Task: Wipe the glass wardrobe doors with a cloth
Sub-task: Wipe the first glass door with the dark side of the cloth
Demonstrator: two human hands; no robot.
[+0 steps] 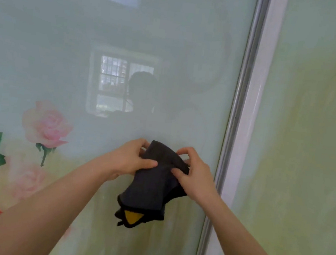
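A dark grey cloth (148, 189) with a yellow corner hangs folded in front of the glass wardrobe door (115, 28). My left hand (130, 158) pinches its upper left part, thumb on the front. My right hand (193, 171) pinches the upper right edge, fingers curled over the top. The cloth's lower end dangles free below both hands. The door is frosted pale green with printed pink and red roses at the lower left, and it reflects a window and a person's silhouette.
A white and metal door frame (245, 114) runs top to bottom just right of my hands. Beyond it lies a second pale green glass panel (310, 142).
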